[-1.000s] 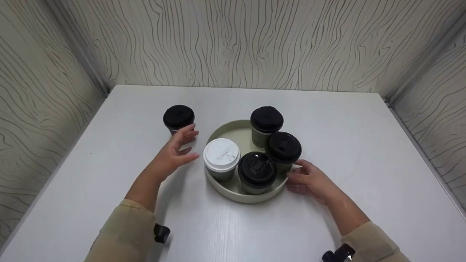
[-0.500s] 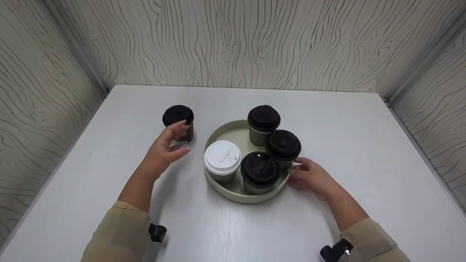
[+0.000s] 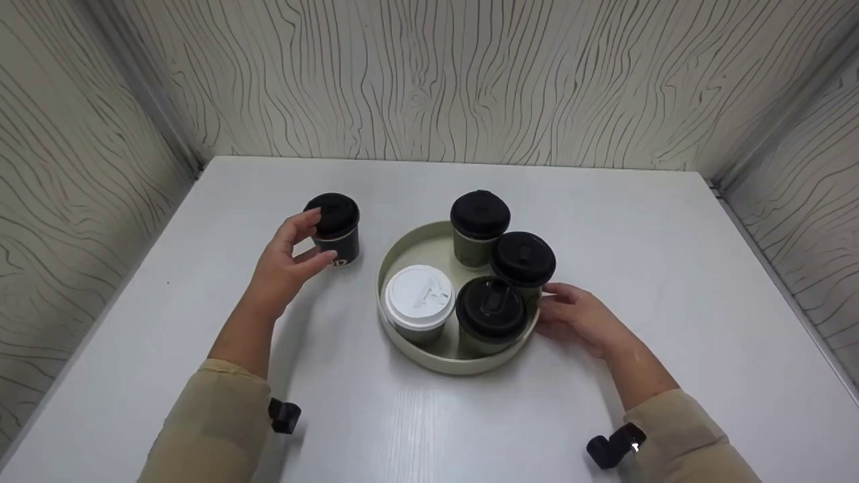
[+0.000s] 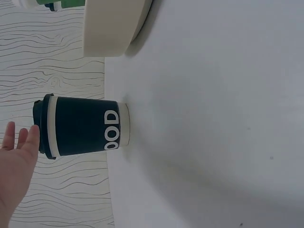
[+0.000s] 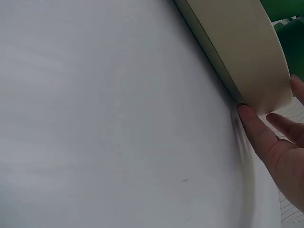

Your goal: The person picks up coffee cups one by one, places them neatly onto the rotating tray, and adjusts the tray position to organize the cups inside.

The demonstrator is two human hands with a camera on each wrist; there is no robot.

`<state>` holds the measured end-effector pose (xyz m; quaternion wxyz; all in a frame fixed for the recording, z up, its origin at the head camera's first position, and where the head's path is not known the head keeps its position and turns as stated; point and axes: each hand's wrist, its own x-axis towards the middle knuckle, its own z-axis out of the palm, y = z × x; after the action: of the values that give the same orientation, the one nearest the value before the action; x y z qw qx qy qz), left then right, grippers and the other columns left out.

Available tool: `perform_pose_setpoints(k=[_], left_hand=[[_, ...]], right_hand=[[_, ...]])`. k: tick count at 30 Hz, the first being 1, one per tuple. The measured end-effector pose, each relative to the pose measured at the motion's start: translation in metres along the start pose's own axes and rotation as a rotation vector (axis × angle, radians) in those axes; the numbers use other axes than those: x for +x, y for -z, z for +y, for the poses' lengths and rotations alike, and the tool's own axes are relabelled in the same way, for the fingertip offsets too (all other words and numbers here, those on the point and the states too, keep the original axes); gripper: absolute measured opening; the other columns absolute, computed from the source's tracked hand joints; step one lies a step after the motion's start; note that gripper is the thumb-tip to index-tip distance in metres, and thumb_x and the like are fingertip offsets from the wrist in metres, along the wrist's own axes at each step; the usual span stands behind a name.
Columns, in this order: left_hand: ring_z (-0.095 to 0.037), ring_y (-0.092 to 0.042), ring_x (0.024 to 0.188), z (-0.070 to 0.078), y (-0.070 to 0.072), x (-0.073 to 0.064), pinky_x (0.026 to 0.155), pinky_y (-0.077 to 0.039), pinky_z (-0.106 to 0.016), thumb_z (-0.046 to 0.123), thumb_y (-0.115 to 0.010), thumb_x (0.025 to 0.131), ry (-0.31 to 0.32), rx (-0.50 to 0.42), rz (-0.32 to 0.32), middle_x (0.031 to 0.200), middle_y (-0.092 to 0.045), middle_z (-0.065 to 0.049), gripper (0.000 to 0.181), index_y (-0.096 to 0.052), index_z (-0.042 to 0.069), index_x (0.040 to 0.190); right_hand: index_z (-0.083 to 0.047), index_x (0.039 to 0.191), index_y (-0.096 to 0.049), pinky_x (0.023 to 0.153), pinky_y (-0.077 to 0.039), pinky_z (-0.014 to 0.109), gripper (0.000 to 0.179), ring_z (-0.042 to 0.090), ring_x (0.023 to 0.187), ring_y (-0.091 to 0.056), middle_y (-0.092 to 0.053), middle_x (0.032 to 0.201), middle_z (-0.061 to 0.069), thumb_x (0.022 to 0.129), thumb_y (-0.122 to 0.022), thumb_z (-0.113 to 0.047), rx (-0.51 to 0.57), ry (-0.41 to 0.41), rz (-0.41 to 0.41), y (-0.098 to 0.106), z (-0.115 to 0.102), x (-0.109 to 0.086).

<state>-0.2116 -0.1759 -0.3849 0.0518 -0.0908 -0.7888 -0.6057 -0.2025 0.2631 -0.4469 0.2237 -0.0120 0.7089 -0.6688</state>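
Note:
My left hand [image 3: 278, 268] is beside a dark paper coffee cup [image 3: 337, 218] standing upright on the table, its thumb and fingers spread and curved toward the cup. Pale letters show on that cup's side in the left wrist view, with the fingertips near its black lid [image 4: 45, 126]; contact is unclear. On the right, my right hand [image 3: 580, 318] touches the outer wall of a round pale-green tray [image 3: 443, 365]. Upright in the tray stand a white-lidded cup [image 3: 419, 295] and three black-lidded green cups, at the front [image 3: 493, 312], right [image 3: 525, 258] and back [image 3: 480, 215].
A white table [image 3: 409, 429] carries everything. Wood-grain patterned panels [image 3: 416, 80] rise behind it and at both sides. A small black device [image 3: 285, 416] sits at the left sleeve, and another black device [image 3: 614, 446] at the right sleeve.
The tray's cups have shifted counterclockwise: the white-lidded and front ones rightward, the back one leftward. My left hand has moved left, to the far side cup's left. My right hand has stayed at the tray.

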Motion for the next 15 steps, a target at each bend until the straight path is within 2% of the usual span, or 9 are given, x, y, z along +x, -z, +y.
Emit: perform_pose_setpoints(k=[9,15], left_hand=[[-0.021,-0.029,0.131,-0.007,0.016,0.009,0.104,-0.033,-0.039,0.023,-0.071,0.08,0.061,0.064,0.09,0.141,-0.034,-0.005,0.07,-0.035,0.013,0.139],[-0.022,-0.025,0.133,-0.009,0.022,0.016,0.106,-0.03,-0.04,0.025,-0.073,0.078,0.093,0.087,0.096,0.144,-0.03,-0.005,0.078,-0.028,0.016,0.142]], right_hand=[[0.006,0.138,-0.026,0.088,-0.047,0.038,0.061,0.021,0.101,-0.06,-0.052,0.121,0.015,0.091,-0.056,-0.019,0.023,-0.008,0.011,0.002,-0.005,0.005],[0.006,0.138,-0.028,0.086,-0.049,0.036,0.059,0.02,0.098,-0.061,-0.052,0.124,0.016,0.092,-0.055,-0.02,-0.005,-0.006,0.035,0.004,-0.007,0.01]])
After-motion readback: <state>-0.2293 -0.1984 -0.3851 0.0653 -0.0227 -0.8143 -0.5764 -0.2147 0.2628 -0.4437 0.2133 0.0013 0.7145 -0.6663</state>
